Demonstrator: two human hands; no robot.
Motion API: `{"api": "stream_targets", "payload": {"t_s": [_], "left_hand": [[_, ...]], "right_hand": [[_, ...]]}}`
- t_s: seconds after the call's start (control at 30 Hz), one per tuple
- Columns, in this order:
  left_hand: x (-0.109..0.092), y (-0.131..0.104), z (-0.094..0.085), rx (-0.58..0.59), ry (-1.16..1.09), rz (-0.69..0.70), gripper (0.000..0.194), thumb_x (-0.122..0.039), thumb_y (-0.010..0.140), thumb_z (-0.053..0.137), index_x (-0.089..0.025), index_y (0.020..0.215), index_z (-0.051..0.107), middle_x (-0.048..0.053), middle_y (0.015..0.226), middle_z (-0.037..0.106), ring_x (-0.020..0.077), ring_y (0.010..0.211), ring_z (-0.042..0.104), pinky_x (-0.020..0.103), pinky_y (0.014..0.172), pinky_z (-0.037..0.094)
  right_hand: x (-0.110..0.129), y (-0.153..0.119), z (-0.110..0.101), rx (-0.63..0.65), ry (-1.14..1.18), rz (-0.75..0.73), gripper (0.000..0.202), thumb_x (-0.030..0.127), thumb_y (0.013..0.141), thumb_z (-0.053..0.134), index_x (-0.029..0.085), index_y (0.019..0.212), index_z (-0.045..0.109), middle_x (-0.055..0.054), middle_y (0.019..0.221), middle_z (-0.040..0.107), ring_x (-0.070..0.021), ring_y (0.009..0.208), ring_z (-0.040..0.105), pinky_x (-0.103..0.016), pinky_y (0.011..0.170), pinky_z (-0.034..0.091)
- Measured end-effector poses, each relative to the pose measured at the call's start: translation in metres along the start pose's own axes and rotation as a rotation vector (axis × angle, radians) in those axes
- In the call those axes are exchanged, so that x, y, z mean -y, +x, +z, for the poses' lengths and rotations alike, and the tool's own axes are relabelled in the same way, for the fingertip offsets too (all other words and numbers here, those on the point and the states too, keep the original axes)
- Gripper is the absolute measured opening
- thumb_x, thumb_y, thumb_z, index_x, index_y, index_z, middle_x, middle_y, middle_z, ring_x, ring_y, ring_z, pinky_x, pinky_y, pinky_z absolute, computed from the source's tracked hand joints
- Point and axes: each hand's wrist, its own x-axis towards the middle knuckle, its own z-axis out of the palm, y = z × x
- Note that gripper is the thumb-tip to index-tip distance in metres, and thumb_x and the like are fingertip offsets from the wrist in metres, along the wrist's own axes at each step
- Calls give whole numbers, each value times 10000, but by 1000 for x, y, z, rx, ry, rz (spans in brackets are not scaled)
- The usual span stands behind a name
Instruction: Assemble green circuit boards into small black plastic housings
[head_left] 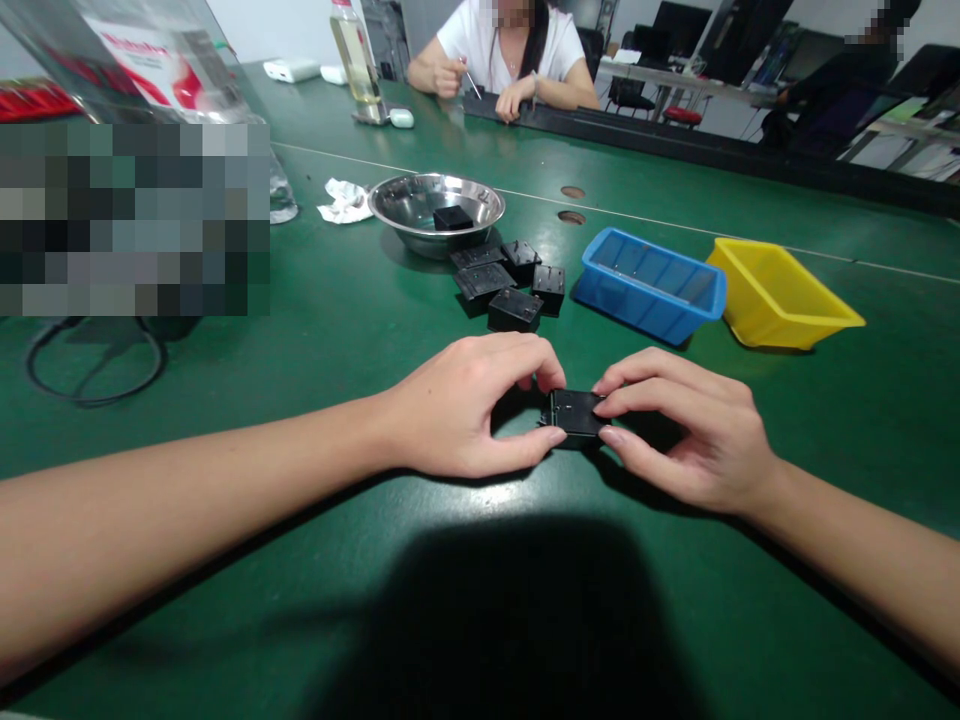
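Note:
A small black box (577, 414) lies between my two hands on the green table (480, 560). My left hand (495, 405) grips its left end between thumb and fingers. On the right end, the fingertips and thumb of my right hand (682, 430) are pressed. Beyond my hands, several similar black boxes (514, 309) sit in a loose group. Behind them stands a shiny metal bowl (390, 215) with another black box (453, 218) inside.
To the right of the black boxes are a blue bin (649, 285) and a yellow bin (784, 295). Crumpled tissue (346, 202) lies left of the bowl. A cable loop (94, 400) lies at left. Across the table sits a person (510, 60) with a thin tool.

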Motion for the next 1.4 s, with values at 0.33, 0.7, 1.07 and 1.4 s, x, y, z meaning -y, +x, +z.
{"api": "stream_targets", "payload": {"t_s": [0.33, 0.7, 1.07, 1.4], "left_hand": [[-1, -1, 0, 30, 21, -21, 252, -312, 832, 694, -177, 1028, 614, 32, 938, 688, 155, 828, 650, 250, 755, 490], [2, -2, 1, 20, 21, 38, 226, -327, 888, 690, -166, 1035, 629, 67, 973, 699, 178, 884, 659, 269, 801, 508], [1, -2, -3, -1, 43, 153, 75, -275, 924, 672, -215, 969, 667, 84, 1031, 731, 189, 973, 682, 320, 909, 539], [4, -2, -2, 41, 149, 216, 159, -213, 961, 600, -229, 1082, 703, 104, 1209, 715, 205, 1101, 661, 355, 991, 539]], "right_hand": [[0, 1, 0, 15, 13, 9, 108, 149, 865, 694, 203, 953, 724, -84, 989, 704, -185, 898, 708, -300, 784, 588], [0, 2, -1, 58, 13, -26, 146, 167, 879, 708, 170, 1016, 757, -122, 1065, 702, -174, 905, 701, -280, 770, 596], [1, 2, 0, 82, 53, 36, 161, 198, 898, 689, 206, 1044, 757, -111, 1093, 711, -206, 972, 714, -339, 841, 602], [-3, 1, 7, 153, -99, 172, 319, 177, 995, 553, 222, 1285, 679, -116, 1134, 700, -220, 1031, 684, -371, 907, 577]]}}
